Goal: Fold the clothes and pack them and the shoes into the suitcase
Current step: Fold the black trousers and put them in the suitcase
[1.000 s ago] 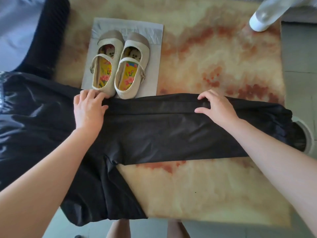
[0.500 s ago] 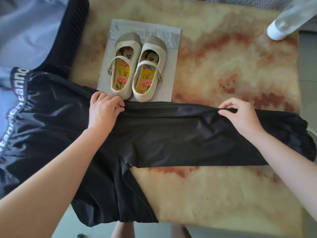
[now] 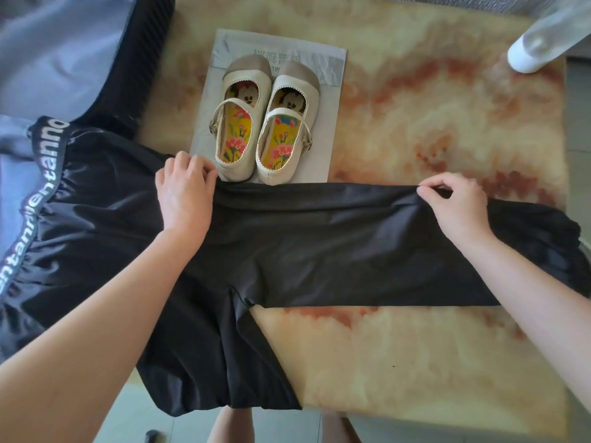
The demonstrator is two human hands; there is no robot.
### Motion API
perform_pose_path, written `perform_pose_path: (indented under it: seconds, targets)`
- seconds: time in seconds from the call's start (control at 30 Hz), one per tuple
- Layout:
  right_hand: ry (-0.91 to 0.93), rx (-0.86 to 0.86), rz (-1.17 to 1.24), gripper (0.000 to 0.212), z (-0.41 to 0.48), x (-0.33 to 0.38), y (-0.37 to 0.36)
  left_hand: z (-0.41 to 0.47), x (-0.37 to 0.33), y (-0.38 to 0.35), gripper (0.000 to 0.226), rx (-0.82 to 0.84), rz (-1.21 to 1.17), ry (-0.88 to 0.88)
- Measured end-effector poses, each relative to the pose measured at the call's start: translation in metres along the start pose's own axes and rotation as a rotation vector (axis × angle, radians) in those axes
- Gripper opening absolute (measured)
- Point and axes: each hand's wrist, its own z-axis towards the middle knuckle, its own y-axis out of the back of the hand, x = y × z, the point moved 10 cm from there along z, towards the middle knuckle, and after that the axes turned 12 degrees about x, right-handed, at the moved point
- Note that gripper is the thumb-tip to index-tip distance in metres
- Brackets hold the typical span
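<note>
Black trousers (image 3: 319,244) lie across the marble-patterned table, one leg stretched to the right, the other hanging over the near edge. Their lettered waistband (image 3: 38,180) is at the left. My left hand (image 3: 184,193) grips the far edge of the trousers near the crotch. My right hand (image 3: 454,206) pinches the far edge of the stretched leg. A pair of beige strap shoes (image 3: 265,119) with flowered insoles stands on a grey bag (image 3: 329,78) just beyond the trousers. The open suitcase (image 3: 64,59), grey lining and black ribbed rim, is at the far left.
The table (image 3: 415,362) shows bare surface near me and at the far right. A clear bottle with a white cap (image 3: 537,49) lies at the far right corner. The trouser cuff hangs off the right edge. My legs show below the near edge.
My right hand has slid right along the leg's far edge and now pinches it. My left hand stays gripping. The view has shifted, showing more of the waistband and suitcase.
</note>
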Motion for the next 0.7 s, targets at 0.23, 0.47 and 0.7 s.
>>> perform_pose_path:
  seconds: [0.23, 0.47, 0.7]
  targets:
    - [0.143, -0.122, -0.056, 0.015, -0.064, 0.035, -0.054, -0.072, -0.048, -0.025, 0.004, 0.192, -0.266, -0.316]
    - [0.169, 0.113, 0.059, 0.014, -0.202, 0.024, -0.164, -0.217, -0.091, -0.098, 0.03, 0.742, -0.082, -0.869]
    - [0.051, 0.144, 0.06, 0.021, -0.245, -0.004, -0.179, -0.228, -0.076, -0.114, 0.036, 0.713, 0.069, -0.883]
